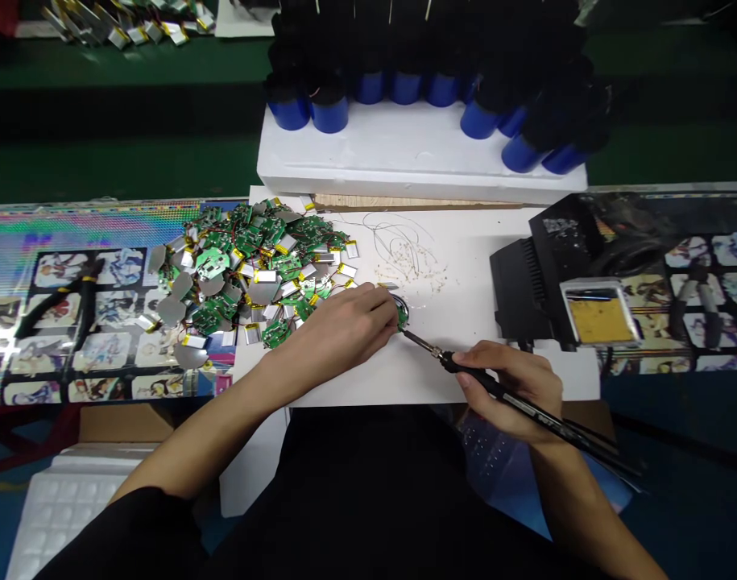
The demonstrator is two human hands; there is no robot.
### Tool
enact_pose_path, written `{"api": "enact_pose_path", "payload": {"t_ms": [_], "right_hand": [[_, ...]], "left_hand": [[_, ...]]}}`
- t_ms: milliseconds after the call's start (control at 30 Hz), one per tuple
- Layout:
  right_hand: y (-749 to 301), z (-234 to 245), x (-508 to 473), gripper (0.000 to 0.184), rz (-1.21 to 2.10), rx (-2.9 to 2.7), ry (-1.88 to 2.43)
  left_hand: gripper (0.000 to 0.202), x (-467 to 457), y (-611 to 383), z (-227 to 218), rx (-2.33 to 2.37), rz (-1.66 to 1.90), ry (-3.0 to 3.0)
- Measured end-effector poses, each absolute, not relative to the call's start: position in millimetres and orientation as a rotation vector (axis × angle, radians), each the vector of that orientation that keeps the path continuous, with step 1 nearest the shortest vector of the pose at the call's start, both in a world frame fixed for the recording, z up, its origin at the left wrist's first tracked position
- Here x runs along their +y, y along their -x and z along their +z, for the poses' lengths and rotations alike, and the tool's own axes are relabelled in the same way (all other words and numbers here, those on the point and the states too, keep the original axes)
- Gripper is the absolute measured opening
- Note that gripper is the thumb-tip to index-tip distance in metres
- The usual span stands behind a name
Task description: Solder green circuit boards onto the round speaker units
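Note:
My right hand (516,387) is closed around a black soldering iron (494,388), whose metal tip points left and meets a small green circuit board (403,312). Fingers of my left hand (362,322) are pinched together at that board, and a dark loop of wire shows along its edge. Most of the board is hidden behind the left fingers, so I cannot tell exactly which parts they grip. Left of this hand lies a heap of green circuit boards (214,262) with small silver batteries. Fine loose wires (404,246) are scattered on the white board (458,306) beyond my hands.
A black soldering station (519,290) stands at the right, beside a tray with a yellow sponge (603,314). Pliers (697,306) lie farther right, and more pliers (84,302) at left. Blue-based black cylinders (329,109) stand on a white foam block (404,153) at the back.

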State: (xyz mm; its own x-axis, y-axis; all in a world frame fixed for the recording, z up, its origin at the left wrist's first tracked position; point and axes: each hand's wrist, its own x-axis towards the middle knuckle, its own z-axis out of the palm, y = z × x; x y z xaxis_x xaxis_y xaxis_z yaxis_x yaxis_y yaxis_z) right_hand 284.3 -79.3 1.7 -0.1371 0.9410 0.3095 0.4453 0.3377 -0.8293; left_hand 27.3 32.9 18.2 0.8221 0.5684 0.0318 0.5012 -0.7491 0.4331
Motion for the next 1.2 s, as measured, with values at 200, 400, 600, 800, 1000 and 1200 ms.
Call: {"api": "enact_pose_path", "payload": {"t_ms": [200,400,600,800,1000,1200], "right_hand": [[-285.0,1.7,-78.7,0.026,0.725,-1.739,1.237],[-288.0,4.6,-79.1,0.023,0.64,-1.704,1.257],[-294.5,1.0,-86.7,0.019,0.522,-1.564,1.35],[-276.4,-13.6,-84.8,0.027,0.49,-1.35,1.405],[-257.0,-28.6,-67.2,0.035,0.499,-1.259,1.474],[-255.5,-57.1,-58.3,0.035,0.664,-1.448,1.348]], "left_hand": [[0.025,33.6,-27.4,19.7,0.804,0.201,-2.584],[0.022,34.3,-28.9,21.7,0.807,0.17,-2.591],[0.026,34.8,-29.2,23.8,0.816,0.139,-2.589],[0.023,36.0,-30.0,24.9,0.811,0.129,-2.577],[0.021,34.9,-31.1,23.0,0.802,0.142,-2.597],[0.016,31.0,-24.7,13.2,0.795,0.293,-2.597]]}}
